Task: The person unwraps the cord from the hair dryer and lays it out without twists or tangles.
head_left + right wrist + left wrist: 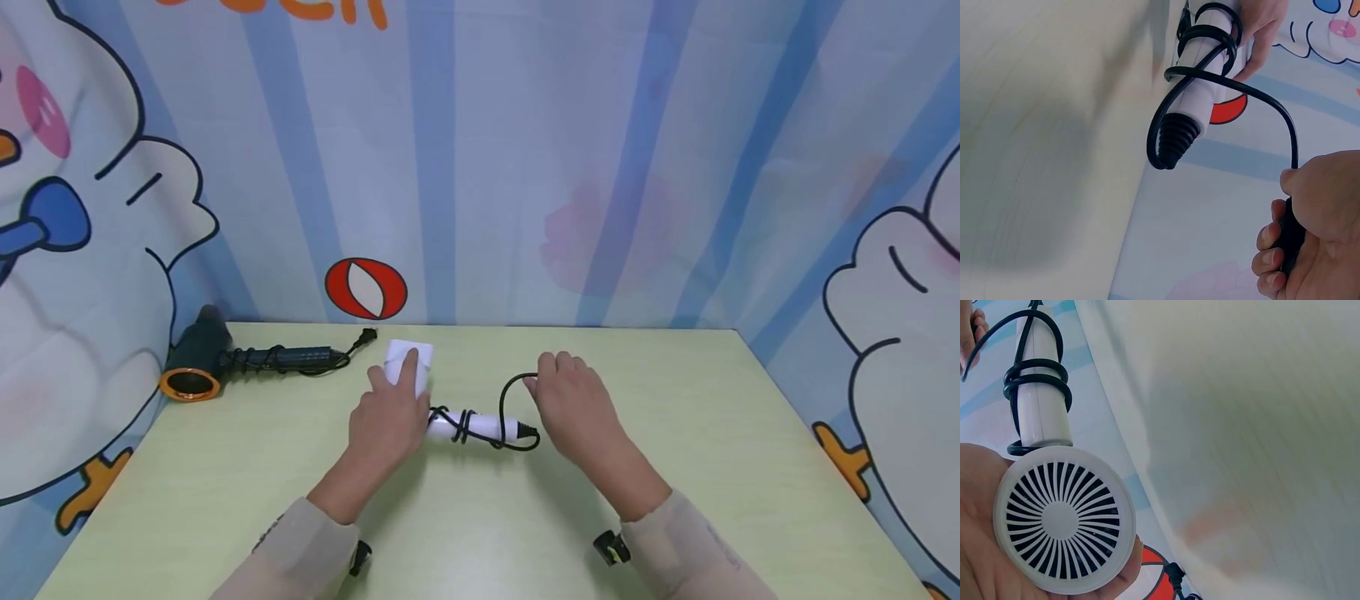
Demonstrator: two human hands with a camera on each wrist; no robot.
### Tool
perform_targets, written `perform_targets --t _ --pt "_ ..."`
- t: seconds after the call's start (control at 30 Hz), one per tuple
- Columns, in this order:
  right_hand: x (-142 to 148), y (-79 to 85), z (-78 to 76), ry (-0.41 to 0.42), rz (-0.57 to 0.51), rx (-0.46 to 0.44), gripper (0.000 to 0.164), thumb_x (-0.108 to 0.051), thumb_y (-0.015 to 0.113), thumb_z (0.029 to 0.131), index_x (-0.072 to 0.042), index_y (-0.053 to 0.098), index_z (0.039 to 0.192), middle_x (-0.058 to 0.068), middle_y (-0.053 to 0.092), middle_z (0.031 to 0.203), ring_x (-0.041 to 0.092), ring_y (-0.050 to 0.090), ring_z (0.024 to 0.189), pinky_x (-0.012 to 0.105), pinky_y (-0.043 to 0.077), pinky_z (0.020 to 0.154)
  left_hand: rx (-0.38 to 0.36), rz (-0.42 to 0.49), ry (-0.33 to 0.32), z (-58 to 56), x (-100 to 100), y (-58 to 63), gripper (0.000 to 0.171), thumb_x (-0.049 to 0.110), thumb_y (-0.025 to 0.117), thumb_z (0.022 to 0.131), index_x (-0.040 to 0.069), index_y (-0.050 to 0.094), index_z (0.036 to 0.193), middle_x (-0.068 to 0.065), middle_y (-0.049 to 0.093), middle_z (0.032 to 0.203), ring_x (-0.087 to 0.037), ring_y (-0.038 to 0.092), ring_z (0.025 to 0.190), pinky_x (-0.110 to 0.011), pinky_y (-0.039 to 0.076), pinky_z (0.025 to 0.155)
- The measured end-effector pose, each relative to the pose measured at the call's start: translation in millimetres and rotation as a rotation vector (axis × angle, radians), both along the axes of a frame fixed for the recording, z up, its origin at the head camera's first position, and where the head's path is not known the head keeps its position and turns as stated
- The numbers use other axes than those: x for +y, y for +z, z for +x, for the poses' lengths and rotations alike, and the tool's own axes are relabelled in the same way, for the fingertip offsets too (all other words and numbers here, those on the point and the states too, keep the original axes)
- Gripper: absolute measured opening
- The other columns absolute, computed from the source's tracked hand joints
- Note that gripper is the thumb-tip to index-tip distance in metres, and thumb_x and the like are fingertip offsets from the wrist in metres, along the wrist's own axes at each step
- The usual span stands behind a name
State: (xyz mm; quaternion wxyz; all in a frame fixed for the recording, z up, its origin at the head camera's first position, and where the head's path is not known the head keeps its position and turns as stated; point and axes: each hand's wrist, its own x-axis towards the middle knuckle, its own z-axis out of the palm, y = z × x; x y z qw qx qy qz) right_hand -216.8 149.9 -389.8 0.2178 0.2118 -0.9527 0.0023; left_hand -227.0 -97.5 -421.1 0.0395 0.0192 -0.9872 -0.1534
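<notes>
My left hand point(390, 421) grips a white hair dryer point(1063, 519) round its body, with an index finger laid along the top. The round slotted grille faces the left wrist camera, and the palm and fingers wrap behind it. Its handle point(487, 427) points right, with a black cord point(1229, 81) wound round it in several loops. From these loops a free length arcs across to my right hand point(577, 404). Those fingers curl round the cord's dark end point(1289, 240), which is partly hidden in the palm.
A black hair dryer point(197, 354) with an orange-rimmed mouth lies at the table's far left, cord wound on its handle and plug point(367, 335) pointing right. Behind the pale table point(675, 417) hangs a blue striped printed curtain point(502, 167).
</notes>
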Motion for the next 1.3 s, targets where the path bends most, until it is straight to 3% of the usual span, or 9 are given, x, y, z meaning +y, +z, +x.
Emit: perform_targets --t 0.43,0.7,1.0,1.3 --pt "-6.7 5.6 28.8 0.019 0.055 0.018 0.035 -0.029 0.060 0.103 -0.005 0.044 0.084 0.003 0.032 0.071 0.018 0.031 0.060 0.028 0.028 0.056 -0.002 0.042 -0.010 -6.2 -8.1 -0.3 0.067 0.037 0.052 0.103 0.019 0.024 0.161 -0.034 0.037 0.135 -0.031 0.056 0.066 -0.044 0.050 0.056" --pt "-7.1 6.4 33.9 0.034 0.044 0.015 0.033 -0.027 0.061 0.103 -0.005 0.044 0.084 0.003 0.032 0.071 0.018 0.030 0.061 0.028 0.029 0.057 -0.007 0.045 -0.001 -8.1 -9.1 -0.4 0.068 0.037 0.052 0.103 0.019 0.023 0.161 -0.032 0.038 0.132 -0.031 0.056 0.068 -0.044 0.051 0.057" --pt "-6.6 3.4 38.9 0.072 -0.035 -0.070 0.031 -0.026 0.060 0.103 -0.008 0.045 0.084 0.000 0.033 0.070 0.016 0.031 0.061 0.027 0.028 0.056 -0.005 0.072 0.008 -10.1 -9.5 1.7 0.068 0.037 0.052 0.103 0.020 0.022 0.161 -0.030 0.039 0.128 -0.031 0.057 0.069 -0.043 0.050 0.057" --pt "-4.6 -1.0 44.3 0.093 -0.058 -0.084 0.029 -0.026 0.060 0.103 -0.007 0.047 0.086 -0.001 0.035 0.071 0.016 0.033 0.062 0.027 0.030 0.057 -0.014 0.108 0.021 -12.7 -13.8 5.4 0.068 0.038 0.052 0.103 0.021 0.021 0.161 -0.030 0.038 0.128 -0.033 0.057 0.071 -0.042 0.049 0.058"
